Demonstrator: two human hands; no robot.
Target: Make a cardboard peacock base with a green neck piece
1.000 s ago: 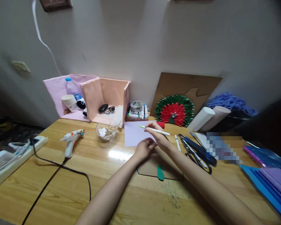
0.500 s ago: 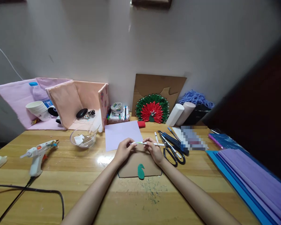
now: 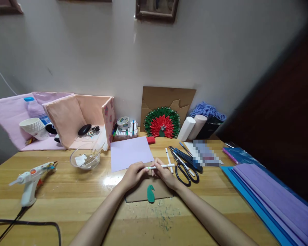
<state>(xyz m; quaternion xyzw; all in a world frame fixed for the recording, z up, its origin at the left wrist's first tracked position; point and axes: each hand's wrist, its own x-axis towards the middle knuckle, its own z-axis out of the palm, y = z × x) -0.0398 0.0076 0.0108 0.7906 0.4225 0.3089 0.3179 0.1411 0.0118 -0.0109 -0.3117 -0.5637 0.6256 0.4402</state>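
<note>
Between my two hands lies a white felt-tip marker (image 3: 166, 166) with a light green part near its left end. My left hand (image 3: 133, 175) pinches that end, at the cap. With my right hand (image 3: 164, 173) I grip the marker's barrel, fingers curled in. Whether the cap sits fully on the marker is too small to tell. Below my hands is a brown cardboard piece (image 3: 138, 194), partly covered by them. A green bird-shaped cutout (image 3: 150, 195) lies at its near edge, the head pointing right.
Scissors (image 3: 182, 173) and another white marker (image 3: 168, 157) lie to the right. A lilac sheet (image 3: 129, 153) is behind. Left stand a glass bowl (image 3: 93, 164) and a glue gun (image 3: 30, 182) with its cord. A red and green peacock (image 3: 162, 124) leans on cardboard at the back. Folded purple sheets (image 3: 269, 191) lie far right.
My hands have come closer together, and the marker's green end now meets my left fingers, where a gap showed before. The view has tilted up and shifted slightly right.
</note>
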